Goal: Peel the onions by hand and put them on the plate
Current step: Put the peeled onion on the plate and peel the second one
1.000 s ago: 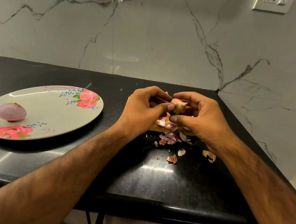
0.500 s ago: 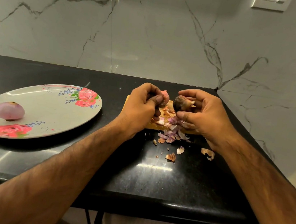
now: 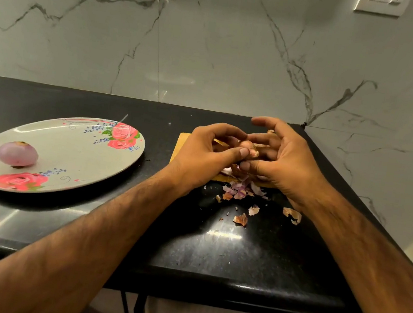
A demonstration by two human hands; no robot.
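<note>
1. My left hand (image 3: 205, 156) grasps the held onion (image 3: 247, 146): the left thumb (image 3: 241, 152) presses on its near face and the curled fingers (image 3: 219, 129) close round its far side.

2. My right hand (image 3: 285, 164) grasps the same onion from the 3 o'clock side. The right thumb (image 3: 247, 166) sits under it at 6 o'clock and the middle fingers wrap behind it. The right index finger (image 3: 260, 121) is lifted clear at 12 o'clock, nearly straight, touching nothing.

3. The held onion is off the surface, between both hands, with loose brown skin on it. How much skin remains on its far side I cannot tell.

4. A wooden cutting board (image 3: 182, 142) lies directly below the hands; only its edge at 9 o'clock and a strip at 6 o'clock show.

5. Skin scraps (image 3: 240, 191) are heaped at 6 o'clock of the hands, on the board's near edge and spilling onto the black countertop (image 3: 214, 249). Single flakes lie further out at 5 and 6 o'clock.

6. At 9 o'clock of the hands, well apart from the board, the flowered plate (image 3: 70, 143) rests on the countertop. One peeled onion (image 3: 17, 153) lies on it, near the plate's own 9 o'clock rim.

7. A marble wall (image 3: 214, 52) stands at 12 o'clock, with wall sockets (image 3: 379, 4) along the top edge
</note>
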